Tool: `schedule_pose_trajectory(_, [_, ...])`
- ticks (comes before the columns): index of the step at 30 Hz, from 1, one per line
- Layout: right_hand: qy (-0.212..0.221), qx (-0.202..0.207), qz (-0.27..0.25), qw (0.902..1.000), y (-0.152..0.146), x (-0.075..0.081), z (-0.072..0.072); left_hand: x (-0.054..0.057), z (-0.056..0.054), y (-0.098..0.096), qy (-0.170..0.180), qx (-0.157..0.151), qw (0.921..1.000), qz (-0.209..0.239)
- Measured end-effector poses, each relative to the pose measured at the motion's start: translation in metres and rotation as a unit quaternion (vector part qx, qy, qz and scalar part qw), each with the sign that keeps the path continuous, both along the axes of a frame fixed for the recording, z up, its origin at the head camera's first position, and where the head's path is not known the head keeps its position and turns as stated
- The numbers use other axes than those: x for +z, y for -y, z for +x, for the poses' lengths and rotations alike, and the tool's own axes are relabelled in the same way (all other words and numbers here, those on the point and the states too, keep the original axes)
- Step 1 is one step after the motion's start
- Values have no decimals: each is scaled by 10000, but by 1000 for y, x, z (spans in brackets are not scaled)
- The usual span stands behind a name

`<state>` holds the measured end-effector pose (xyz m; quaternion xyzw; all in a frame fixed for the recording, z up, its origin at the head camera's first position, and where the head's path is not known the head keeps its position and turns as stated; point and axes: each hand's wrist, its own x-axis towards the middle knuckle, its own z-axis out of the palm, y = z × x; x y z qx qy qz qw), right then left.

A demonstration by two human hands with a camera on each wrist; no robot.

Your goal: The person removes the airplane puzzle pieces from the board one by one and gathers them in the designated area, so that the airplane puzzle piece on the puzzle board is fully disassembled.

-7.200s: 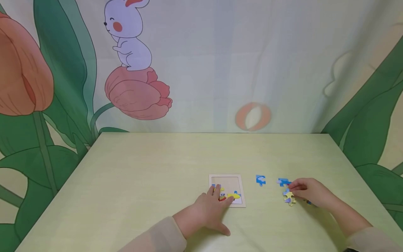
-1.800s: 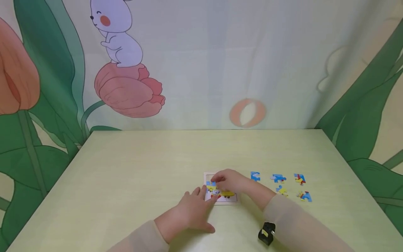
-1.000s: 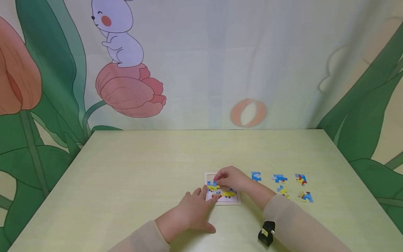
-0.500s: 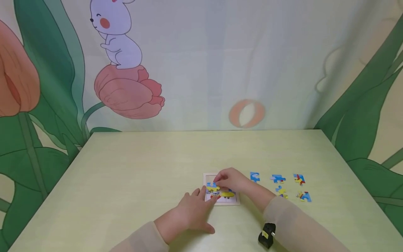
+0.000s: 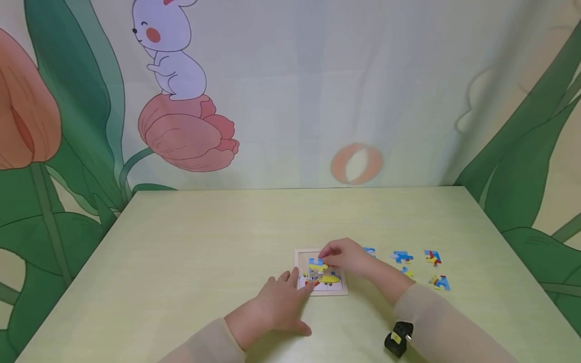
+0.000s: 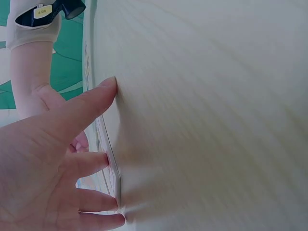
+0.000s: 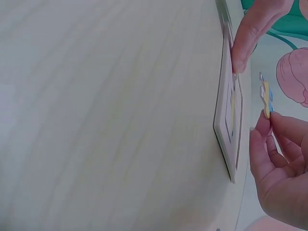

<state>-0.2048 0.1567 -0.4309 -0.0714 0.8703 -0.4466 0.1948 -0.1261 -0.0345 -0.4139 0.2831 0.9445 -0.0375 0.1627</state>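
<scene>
The right hand [image 5: 348, 257] pinches a thin, knobbed, blue-and-yellow jigsaw piece [image 5: 315, 264], raised clear of a rectangular, pale wood-toned puzzle tray [image 5: 333, 293]. The left hand [image 5: 278, 305], fingers extended and spread, touches the tray. Beyond the right hand's outer side, flat multicoloured jigsaw pieces [image 5: 402, 257] lie on the pale yellow-green counter [image 5: 204, 242].

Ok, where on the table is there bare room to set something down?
Widest: the table left of the left arm and puzzle frame. Also bare: between the frame and the back edge, and right of the loose jigsaw pieces. Crowded: from frame to loose pieces, where the right arm crosses.
</scene>
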Motion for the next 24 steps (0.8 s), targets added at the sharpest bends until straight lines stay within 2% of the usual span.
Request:
schedule_pose_trajectory(15, [-53,154,-75,9998,-20,6,5,0,-1,-1,44,34,9999,-124])
schedule_pose_trajectory(24, [-54,273,6,9996,-29,3,5,0,-1,-1,37,33,9999,-165])
